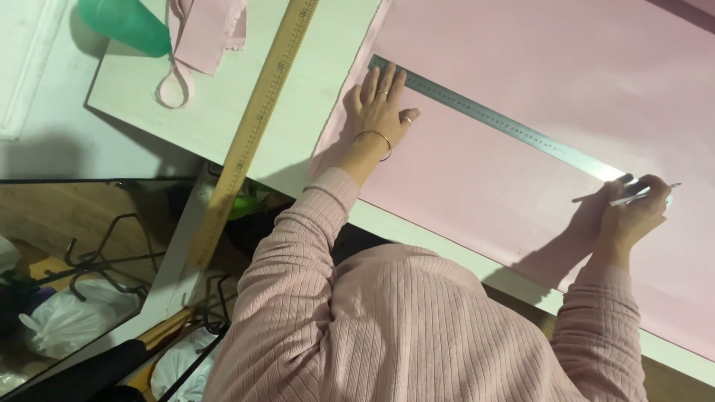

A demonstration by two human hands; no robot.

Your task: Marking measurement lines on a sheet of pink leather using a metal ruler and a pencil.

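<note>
The left hand lies flat, fingers spread, pressing the far-left end of one long steel ruler onto one sheet of pink fabric on the white table. The right hand pinches one thin silver pen at the ruler's right end. With only one end pressed, the ruler may pivot and make the line crooked. One yellow wooden ruler lies to the left.

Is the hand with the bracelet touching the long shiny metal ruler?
Touching. In the head view, the left hand lies flat on the pink fabric, and its fingertips press on the near end of the metal ruler.
</note>
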